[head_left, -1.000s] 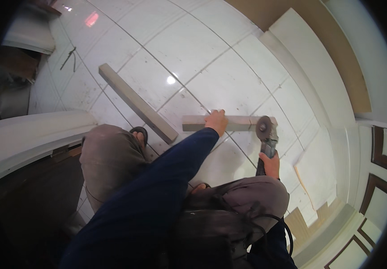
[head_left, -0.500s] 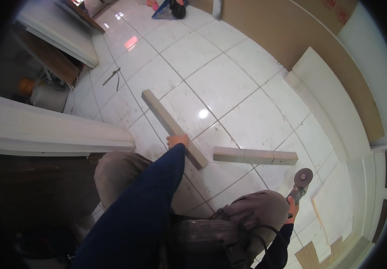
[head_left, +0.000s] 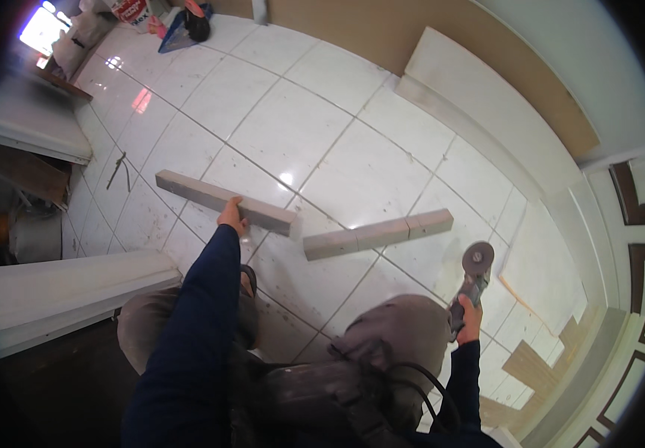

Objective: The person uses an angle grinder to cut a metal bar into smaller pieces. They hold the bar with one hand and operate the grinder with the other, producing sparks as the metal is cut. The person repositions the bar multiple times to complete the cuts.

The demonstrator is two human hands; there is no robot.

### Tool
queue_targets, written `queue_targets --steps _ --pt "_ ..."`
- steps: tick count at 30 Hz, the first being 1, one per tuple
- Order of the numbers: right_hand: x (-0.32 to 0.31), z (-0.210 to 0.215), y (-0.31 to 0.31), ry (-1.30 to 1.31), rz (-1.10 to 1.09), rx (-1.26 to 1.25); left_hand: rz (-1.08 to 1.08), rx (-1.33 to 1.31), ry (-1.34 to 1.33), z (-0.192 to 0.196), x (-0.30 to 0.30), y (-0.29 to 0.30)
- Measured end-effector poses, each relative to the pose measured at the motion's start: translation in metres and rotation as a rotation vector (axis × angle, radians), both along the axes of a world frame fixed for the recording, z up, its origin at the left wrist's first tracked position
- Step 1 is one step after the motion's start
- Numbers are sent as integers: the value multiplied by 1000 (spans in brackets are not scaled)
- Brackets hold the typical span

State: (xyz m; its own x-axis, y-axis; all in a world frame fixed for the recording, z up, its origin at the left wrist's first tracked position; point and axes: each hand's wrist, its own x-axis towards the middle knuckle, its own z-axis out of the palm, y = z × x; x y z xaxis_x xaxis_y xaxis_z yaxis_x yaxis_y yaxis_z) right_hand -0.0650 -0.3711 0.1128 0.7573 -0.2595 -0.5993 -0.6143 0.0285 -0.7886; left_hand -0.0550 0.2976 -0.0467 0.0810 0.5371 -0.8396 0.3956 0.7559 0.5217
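My left hand (head_left: 233, 217) is closed over the near edge of a long grey-beige squared bar (head_left: 188, 189), on the side toward its right end. This bar lies slantwise on the tiled floor. A second squared bar (head_left: 382, 233), marked by cross lines, lies to its right, the two ends close but apart. At the right, my right hand (head_left: 469, 319) grips the body of an angle grinder (head_left: 475, 282) beside my right knee. The grinder's round disc faces up, apart from both bars; whether it spins cannot be told.
A black cable (head_left: 419, 373) loops by my right leg. White panels (head_left: 479, 112) and a brown board (head_left: 337, 30) line the far right wall. Wood-coloured pieces (head_left: 528, 366) lie at the lower right. Thin strips (head_left: 119, 170) lie at left, near a white door edge (head_left: 76, 287).
My view has swung to the right. The bar under my left hand has turned to lie more crosswise. My right hand has brought the grinder further forward, beside the knee.
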Motion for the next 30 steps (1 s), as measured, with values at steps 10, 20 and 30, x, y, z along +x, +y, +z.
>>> queue_targets --steps 10,20,30 --pt "-23 -15 -6 -11 -109 13 -335 -20 -153 -1 104 -101" --pt "-29 -3 -14 3 -108 -62 -1028 595 147 58 152 -185" --pt "-32 -19 -1 47 -172 -19 -1842 1108 -28 40 14 -259"
